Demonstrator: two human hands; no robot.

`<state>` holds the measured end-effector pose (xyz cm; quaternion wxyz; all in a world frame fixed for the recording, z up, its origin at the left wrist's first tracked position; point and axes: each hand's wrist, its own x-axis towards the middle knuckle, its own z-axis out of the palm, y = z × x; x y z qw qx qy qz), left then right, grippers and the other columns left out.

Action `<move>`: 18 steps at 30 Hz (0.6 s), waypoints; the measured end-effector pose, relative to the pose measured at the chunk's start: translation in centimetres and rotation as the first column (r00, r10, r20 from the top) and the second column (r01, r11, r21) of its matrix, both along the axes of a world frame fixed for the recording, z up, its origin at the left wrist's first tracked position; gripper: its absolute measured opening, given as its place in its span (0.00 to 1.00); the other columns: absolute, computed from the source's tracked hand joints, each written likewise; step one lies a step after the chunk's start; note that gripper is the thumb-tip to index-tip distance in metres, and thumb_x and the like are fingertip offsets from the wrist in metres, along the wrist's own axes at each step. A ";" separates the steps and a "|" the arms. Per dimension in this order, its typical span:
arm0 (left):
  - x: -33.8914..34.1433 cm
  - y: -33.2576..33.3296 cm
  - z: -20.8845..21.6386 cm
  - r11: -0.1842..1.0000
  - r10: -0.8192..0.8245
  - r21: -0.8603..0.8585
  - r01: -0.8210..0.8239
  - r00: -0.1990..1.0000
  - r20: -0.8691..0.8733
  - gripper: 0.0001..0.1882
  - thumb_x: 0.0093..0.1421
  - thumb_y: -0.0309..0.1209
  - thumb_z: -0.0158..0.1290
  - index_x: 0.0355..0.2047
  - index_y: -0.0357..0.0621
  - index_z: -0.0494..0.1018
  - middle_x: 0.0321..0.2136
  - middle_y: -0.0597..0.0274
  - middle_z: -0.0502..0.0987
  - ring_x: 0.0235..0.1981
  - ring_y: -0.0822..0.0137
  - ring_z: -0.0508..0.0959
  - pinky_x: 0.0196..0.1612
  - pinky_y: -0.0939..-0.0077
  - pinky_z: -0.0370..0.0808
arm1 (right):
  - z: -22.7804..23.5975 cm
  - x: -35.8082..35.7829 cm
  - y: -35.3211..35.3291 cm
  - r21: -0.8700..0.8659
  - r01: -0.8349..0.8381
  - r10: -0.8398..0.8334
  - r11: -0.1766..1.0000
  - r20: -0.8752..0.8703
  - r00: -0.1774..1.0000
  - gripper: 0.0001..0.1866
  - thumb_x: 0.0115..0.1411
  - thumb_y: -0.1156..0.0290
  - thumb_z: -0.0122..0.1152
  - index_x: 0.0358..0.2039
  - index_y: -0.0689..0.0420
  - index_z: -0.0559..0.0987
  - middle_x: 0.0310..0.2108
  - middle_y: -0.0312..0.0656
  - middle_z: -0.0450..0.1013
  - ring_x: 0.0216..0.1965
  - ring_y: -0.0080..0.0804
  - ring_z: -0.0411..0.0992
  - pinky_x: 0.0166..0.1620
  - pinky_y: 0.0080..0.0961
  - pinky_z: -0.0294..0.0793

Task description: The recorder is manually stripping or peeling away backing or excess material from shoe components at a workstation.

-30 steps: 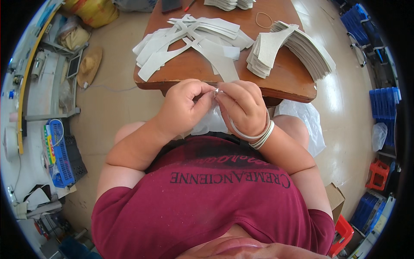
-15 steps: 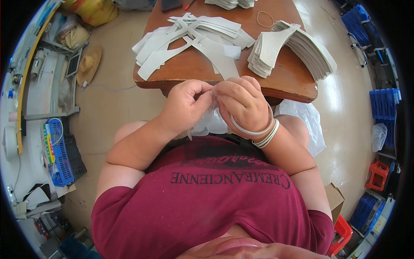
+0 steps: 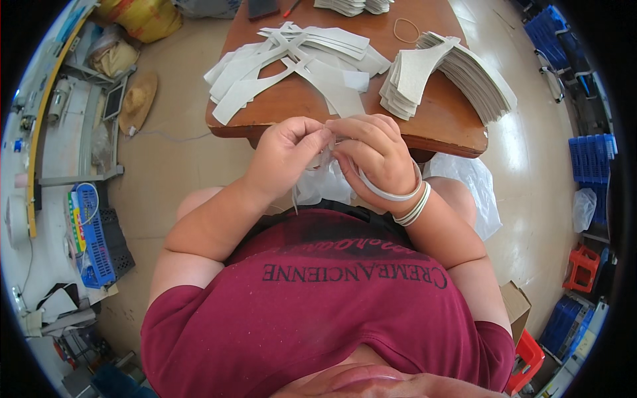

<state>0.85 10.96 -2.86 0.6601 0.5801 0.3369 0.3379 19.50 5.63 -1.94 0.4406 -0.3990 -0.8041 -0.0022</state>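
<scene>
From here it looks mid-job, left hand (image 3: pixel 288 156) and right hand (image 3: pixel 379 156) both pinching thin, translucent white film (image 3: pixel 324 184) before the brown wooden desk (image 3: pixel 441 126), whose fanned white curved sheets (image 3: pixel 335 86) and neat off-white curved stack (image 3: pixel 415 74) might be done or untouched.

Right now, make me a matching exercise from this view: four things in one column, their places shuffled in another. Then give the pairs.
Things:
1. hat
2. band
3. bangles
4. film

Places:
A. on the right arm
B. between left hand and right hand
C. left of the table
D. on the table

Pairs: 1-C, 2-D, 3-A, 4-B
</scene>
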 end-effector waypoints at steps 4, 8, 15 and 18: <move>-0.3 1.2 0.2 0.963 0.111 -0.257 -0.080 0.988 0.109 0.10 0.67 0.31 0.50 0.38 0.37 0.75 0.30 0.65 0.78 0.29 0.78 0.75 0.34 0.83 0.73 | 1.1 -0.5 -0.6 0.082 0.010 -0.009 0.997 -0.019 1.000 0.11 0.43 0.80 0.64 0.29 0.57 0.76 0.44 0.43 0.75 0.45 0.41 0.74 0.47 0.36 0.71; -0.7 3.5 0.3 0.929 0.339 -0.193 -0.315 0.934 0.108 0.08 0.67 0.33 0.50 0.38 0.40 0.73 0.28 0.66 0.76 0.25 0.74 0.76 0.30 0.79 0.74 | 0.3 -0.8 -1.0 0.009 -0.322 0.322 0.947 0.015 0.947 0.10 0.46 0.84 0.62 0.29 0.58 0.73 0.40 0.45 0.76 0.42 0.45 0.75 0.51 0.43 0.73; -4.3 7.3 2.1 0.853 0.515 -0.233 -0.467 0.828 0.223 0.09 0.70 0.36 0.45 0.43 0.46 0.69 0.35 0.57 0.78 0.30 0.58 0.80 0.36 0.63 0.81 | -1.4 -0.1 -1.3 -0.469 -0.403 0.493 0.785 0.081 0.866 0.08 0.47 0.79 0.58 0.30 0.58 0.72 0.28 0.45 0.73 0.40 0.49 0.75 0.42 0.39 0.75; -5.3 8.2 3.5 0.836 0.548 -0.234 -0.497 0.777 0.308 0.10 0.70 0.37 0.45 0.43 0.46 0.70 0.36 0.56 0.78 0.32 0.56 0.81 0.36 0.62 0.81 | -3.7 0.7 -1.3 -0.769 -0.066 0.434 0.636 0.286 0.854 0.07 0.49 0.76 0.56 0.31 0.60 0.74 0.29 0.49 0.75 0.38 0.52 0.76 0.41 0.42 0.75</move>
